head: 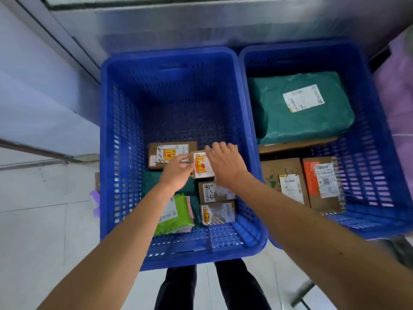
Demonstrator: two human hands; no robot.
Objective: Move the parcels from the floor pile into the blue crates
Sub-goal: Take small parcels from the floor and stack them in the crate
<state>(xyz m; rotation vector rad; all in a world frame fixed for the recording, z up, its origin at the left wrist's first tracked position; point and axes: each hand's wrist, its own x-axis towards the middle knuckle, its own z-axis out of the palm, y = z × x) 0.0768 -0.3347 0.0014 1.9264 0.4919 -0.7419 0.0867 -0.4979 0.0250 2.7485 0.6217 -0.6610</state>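
The left hand [176, 174] and right hand [225, 167] grip opposite edges of a small brown cardboard box with red-and-yellow label [202, 164], held between them inside the blue perforated plastic crate [125, 130], apparently to seat it flat beside the brown cardboard parcels [218, 212] under the wrists.

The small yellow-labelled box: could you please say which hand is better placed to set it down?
Probably the right hand: its fingers wrap the small yellow-labelled box over its far edge, while the left hand holds only the left edge.
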